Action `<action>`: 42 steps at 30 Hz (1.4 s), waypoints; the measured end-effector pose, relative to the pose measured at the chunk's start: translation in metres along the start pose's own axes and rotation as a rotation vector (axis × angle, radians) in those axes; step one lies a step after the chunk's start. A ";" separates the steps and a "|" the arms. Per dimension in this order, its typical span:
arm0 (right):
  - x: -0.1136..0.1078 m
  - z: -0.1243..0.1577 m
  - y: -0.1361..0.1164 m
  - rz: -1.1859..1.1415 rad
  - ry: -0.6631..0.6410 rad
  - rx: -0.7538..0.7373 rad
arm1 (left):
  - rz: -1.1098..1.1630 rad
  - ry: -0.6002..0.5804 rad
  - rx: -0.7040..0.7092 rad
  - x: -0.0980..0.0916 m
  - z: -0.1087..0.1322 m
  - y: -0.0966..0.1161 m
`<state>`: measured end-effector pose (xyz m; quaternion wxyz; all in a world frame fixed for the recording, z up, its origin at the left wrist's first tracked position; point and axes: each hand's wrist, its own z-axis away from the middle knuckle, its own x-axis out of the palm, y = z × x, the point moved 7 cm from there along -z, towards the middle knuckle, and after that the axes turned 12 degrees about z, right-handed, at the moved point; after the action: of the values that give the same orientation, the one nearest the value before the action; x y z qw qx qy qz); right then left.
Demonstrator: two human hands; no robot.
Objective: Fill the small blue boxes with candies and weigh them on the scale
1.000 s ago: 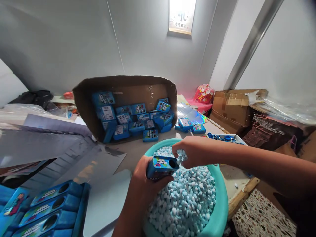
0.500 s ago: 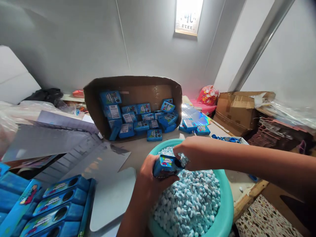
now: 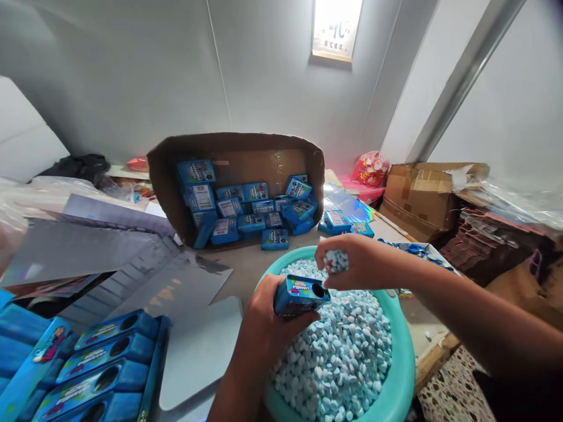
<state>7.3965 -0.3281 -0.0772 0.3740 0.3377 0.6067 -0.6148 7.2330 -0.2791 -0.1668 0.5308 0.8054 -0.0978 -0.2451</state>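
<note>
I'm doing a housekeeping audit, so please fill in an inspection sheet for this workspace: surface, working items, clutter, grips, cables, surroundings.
Surface: pale table; one loose piece near its wooden edge.
Working items: blue container with an open round hole; teal basin heaped with pale pieces; more blue containers, lower left.
Clutter: papers at left; carton on its side, holding blue packs.
Grips: left hand holds the blue container; right hand holds pale pieces near its hole, contact unclear.
Cables: nothing seen.
Surroundings: grey wall with hanging sign; cardboard box at right; speckled floor.
</note>
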 end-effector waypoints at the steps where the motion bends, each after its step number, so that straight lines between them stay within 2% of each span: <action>1: 0.002 0.000 0.007 -0.189 0.075 0.039 | -0.008 -0.004 0.007 0.000 0.000 0.000; 4: 0.018 -0.001 0.022 -0.806 0.294 0.123 | -0.003 -0.002 0.007 0.000 0.001 -0.002; 6: 0.034 -0.004 0.024 -1.126 0.428 0.145 | 0.013 -0.015 0.013 0.001 0.002 -0.002; 8: 0.047 -0.008 0.023 -1.329 0.529 0.168 | 0.014 -0.058 0.029 0.003 0.002 -0.002; 10: 0.054 -0.011 0.021 -1.430 0.621 0.188 | 0.003 -0.096 0.026 0.005 0.003 -0.004; 13: 0.056 -0.010 0.021 -1.469 0.721 0.221 | -0.013 -0.117 0.000 0.007 0.003 -0.009; 16: 0.057 -0.005 0.023 -1.473 0.746 0.267 | -0.032 -0.120 0.036 0.009 0.004 -0.008; 20: 0.057 0.001 0.024 -1.465 0.744 0.268 | -0.060 -0.120 0.111 0.012 0.008 -0.004; 25: 0.059 0.001 0.025 -1.494 0.718 0.243 | -0.058 -0.125 0.124 0.013 0.009 -0.005; 34: 0.060 0.007 0.025 -1.413 0.749 0.214 | -0.083 -0.140 0.160 0.012 0.008 0.000; 42: 0.058 0.010 0.017 -1.235 0.662 0.137 | -0.072 -0.160 0.160 0.013 0.007 0.002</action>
<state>7.3836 -0.3402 -0.1358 -0.2700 0.1236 0.7295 -0.6162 7.2411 -0.2912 -0.1714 0.4463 0.8259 -0.1303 -0.3190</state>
